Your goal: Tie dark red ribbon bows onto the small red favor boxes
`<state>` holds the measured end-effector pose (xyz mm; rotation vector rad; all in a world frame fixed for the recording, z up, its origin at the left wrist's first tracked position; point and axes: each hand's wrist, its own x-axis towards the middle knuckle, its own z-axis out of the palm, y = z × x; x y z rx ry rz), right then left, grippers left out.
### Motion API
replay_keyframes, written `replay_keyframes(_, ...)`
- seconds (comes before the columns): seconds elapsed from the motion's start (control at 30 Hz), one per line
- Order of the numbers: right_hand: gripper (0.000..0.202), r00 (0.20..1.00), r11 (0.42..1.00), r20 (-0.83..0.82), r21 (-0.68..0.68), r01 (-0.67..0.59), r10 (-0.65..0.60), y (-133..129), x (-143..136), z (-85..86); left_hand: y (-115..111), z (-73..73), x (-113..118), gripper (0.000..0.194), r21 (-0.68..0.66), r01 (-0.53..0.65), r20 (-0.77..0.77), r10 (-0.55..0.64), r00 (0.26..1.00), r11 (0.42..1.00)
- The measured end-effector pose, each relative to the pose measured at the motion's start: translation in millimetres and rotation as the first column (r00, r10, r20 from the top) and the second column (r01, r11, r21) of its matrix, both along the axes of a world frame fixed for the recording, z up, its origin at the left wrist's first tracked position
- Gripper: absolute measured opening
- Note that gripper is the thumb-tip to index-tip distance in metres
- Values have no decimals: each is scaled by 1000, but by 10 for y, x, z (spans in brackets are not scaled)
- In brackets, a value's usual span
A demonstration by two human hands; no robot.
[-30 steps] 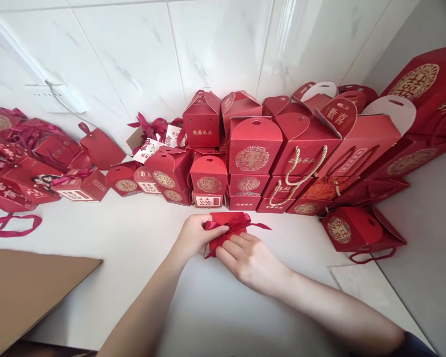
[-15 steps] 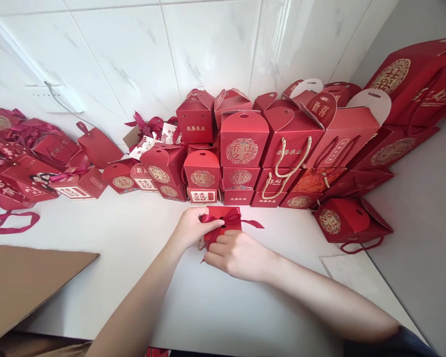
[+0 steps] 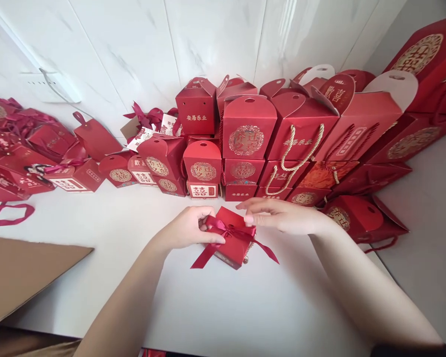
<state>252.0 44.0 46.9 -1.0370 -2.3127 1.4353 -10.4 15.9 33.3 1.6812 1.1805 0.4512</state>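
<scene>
A small red box (image 3: 232, 248) rests on the white table, turned at an angle, with a dark red ribbon bow (image 3: 226, 230) on its top. One ribbon tail hangs to the front left, another to the right. My left hand (image 3: 193, 229) grips the box's left side, thumb on top by the bow and fingers curled behind. At the box's upper right, my right hand (image 3: 278, 215) hovers with its fingers stretched out and thumb near the bow's right loop. A bit of twisted cord shows at the box's right side.
Stacked red gift boxes (image 3: 249, 131) line the tiled wall behind. More boxes with ribbons (image 3: 52, 139) pile up at the left. A cardboard piece (image 3: 29, 272) lies at the left front. At the right, a red box (image 3: 360, 218) stands beside the grey wall.
My right hand has opened and moved up and right, off the box's front. The box has turned, and its bow and ribbon tails now show more fully. The view has shifted slightly.
</scene>
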Motion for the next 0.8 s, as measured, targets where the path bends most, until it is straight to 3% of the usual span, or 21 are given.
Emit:
replay_keyframes(0.13,33,996,992,-14,-90,-84,83,20,15,-21,4,-31,-9,32,-30,-6,14,6,1000,1000)
replay_keyframes(0.3,29,977,956,-114,-215,-200,179,67,41,11,23,-26,-32,31,56,21,-31,-20,999,998)
replay_keyframes(0.47,26,962,950,-272,-291,-113,31,121,-21,-75,17,-6,26,42,348,34,-34,-24,999,937)
replay_keyframes(0.53,25,953,940,-303,-320,-117,16,148,-39,-121,-13,-38,86,32,397,4,-19,4,1000,918)
replay_keyframes(0.6,22,949,933,-314,-329,-145,37,172,-39,-150,-45,-94,154,14,396,-25,-7,30,1000,918)
replay_keyframes(0.8,33,941,934,-334,-314,-169,58,184,-24,-164,-36,-208,251,15,316,-49,50,34,998,947)
